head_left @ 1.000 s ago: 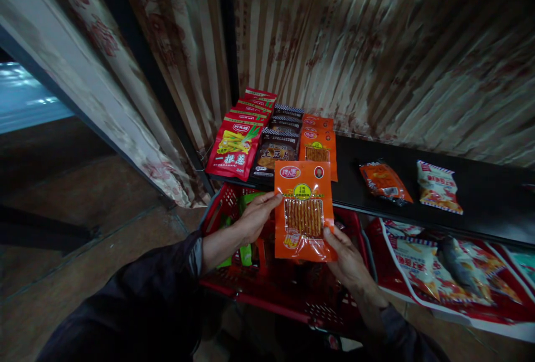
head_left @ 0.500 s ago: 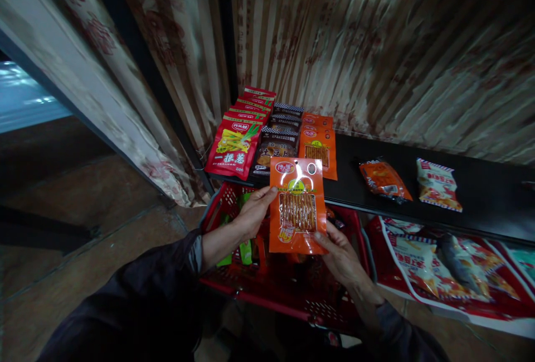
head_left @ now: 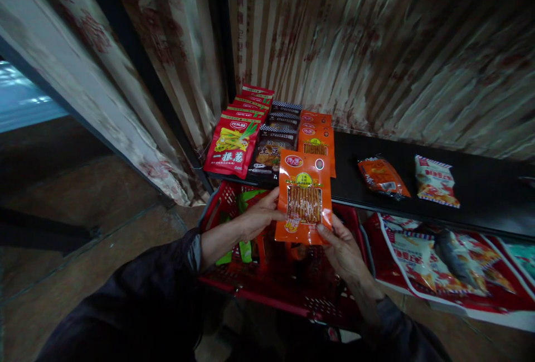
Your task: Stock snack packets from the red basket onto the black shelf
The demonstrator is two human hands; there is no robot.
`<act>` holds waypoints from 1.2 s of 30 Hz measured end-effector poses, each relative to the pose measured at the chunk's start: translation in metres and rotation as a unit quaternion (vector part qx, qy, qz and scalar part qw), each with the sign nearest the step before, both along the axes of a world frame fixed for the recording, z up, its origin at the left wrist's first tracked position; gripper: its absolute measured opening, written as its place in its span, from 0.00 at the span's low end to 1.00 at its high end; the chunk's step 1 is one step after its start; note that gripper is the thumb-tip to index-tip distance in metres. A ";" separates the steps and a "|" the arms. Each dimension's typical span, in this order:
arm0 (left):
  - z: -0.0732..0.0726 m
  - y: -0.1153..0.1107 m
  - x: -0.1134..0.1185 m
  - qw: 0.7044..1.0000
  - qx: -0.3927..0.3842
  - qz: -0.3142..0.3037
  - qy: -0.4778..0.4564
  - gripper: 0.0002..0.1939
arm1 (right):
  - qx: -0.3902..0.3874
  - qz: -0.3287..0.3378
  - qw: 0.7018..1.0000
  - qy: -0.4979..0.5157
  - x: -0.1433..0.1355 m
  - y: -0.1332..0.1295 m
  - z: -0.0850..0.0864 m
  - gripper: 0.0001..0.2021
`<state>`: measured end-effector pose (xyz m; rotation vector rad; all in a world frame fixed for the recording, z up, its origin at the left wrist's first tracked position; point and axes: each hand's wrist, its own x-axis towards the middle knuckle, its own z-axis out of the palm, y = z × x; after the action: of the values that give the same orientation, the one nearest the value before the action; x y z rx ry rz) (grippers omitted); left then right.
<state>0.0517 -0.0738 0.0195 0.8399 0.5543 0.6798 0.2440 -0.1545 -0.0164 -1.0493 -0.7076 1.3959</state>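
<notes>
An orange snack packet (head_left: 304, 200), with a clear window showing brown strips, is held up over the red basket (head_left: 288, 289), its top close to the shelf's front edge. My right hand (head_left: 345, 250) pinches its lower right corner, thumb in front. At its left edge is my left hand (head_left: 261, 217), closed on the side, with some fingertips hidden. Just behind on the shelf lie matching orange packets (head_left: 320, 139), overlapping in a row. Dark brown snack packets (head_left: 273, 144) lie left of those, and red snack packets (head_left: 234, 141) beyond them.
On the black shelf (head_left: 480, 206) to the right lie an orange bag (head_left: 382, 177) and a white-and-red bag (head_left: 437, 181). Below stands a red-and-white box (head_left: 463, 306) of snack bags. Green packets (head_left: 246, 250) sit in the basket. A patterned curtain (head_left: 355, 44) hangs behind.
The held orange packet has moved slightly right and up, toward the shelf, and its top leans back. Both hands have stayed on it, with my left hand shifted a little right.
</notes>
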 end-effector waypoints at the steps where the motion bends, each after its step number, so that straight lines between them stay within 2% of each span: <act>1: -0.002 -0.001 0.000 1.000 0.007 -0.013 -0.010 0.37 | 0.001 0.000 1.000 0.000 0.000 0.000 0.001 0.20; 3: -0.007 -0.001 0.001 0.999 0.022 -0.028 -0.019 0.39 | 0.001 0.000 1.000 0.000 0.000 0.001 0.001 0.20; 7: -0.014 -0.002 0.003 0.999 0.037 -0.013 -0.007 0.40 | -0.002 0.004 1.000 -0.001 0.002 0.000 -0.001 0.20; 15: -0.013 -0.001 0.004 0.999 0.031 -0.007 0.007 0.39 | -0.002 0.008 1.000 0.005 0.004 0.001 -0.006 0.20; 21: -0.014 -0.002 0.005 0.999 0.036 0.005 0.031 0.35 | -0.028 -0.014 0.999 0.017 0.005 0.003 -0.008 0.20; 27: -0.014 -0.001 0.007 0.998 0.050 0.022 0.041 0.34 | -0.016 -0.025 0.999 0.023 0.002 0.003 -0.007 0.18; 30: -0.016 0.000 0.006 0.996 0.043 0.031 0.075 0.30 | -0.017 -0.031 0.999 0.026 0.002 0.003 -0.006 0.18; 36: -0.019 -0.001 0.004 0.992 0.019 0.080 0.099 0.25 | -0.029 -0.043 0.999 0.014 0.003 0.001 -0.010 0.17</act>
<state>0.0553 -0.0745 0.0007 0.9108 0.7958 0.7597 0.2469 -0.1534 -0.0259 -1.0909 -0.5977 1.3605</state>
